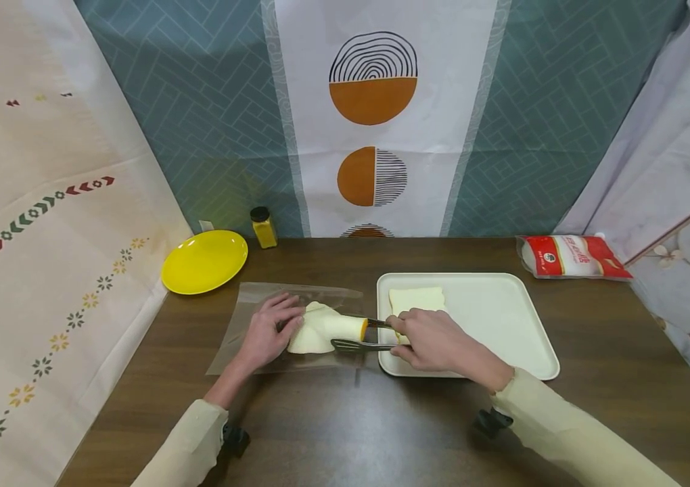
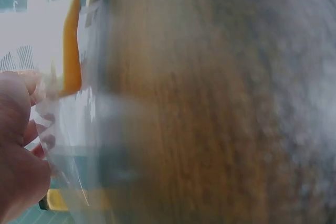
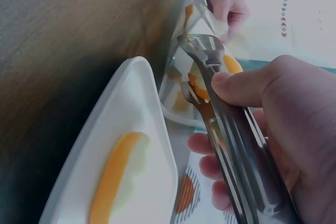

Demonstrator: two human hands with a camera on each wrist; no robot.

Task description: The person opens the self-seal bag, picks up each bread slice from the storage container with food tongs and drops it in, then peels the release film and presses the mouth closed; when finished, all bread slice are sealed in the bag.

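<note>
My right hand [image 1: 433, 341] grips metal tongs [image 1: 357, 346], thumb on the upper arm and fingers below in the right wrist view. The tongs point left, their tips at the right end of a pale bread slice [image 1: 319, 331] with orange-brown crust. That slice is bent and lies over a clear plastic bag [image 1: 254, 297]. My left hand [image 1: 267, 333] is at the slice's left side; in the left wrist view its fingers [image 2: 31, 85] pinch the bag's film. Another bread slice [image 1: 416, 296] lies on the white tray [image 1: 494, 331], partly behind my right hand.
A yellow plate [image 1: 205, 262] is at the back left, beside a yellow jar [image 1: 264, 230] with a black lid. At the back right lies a red and white packet [image 1: 576, 257]. Patterned cloths [image 1: 217, 135] hang behind and beside the wooden table [image 1: 333, 419].
</note>
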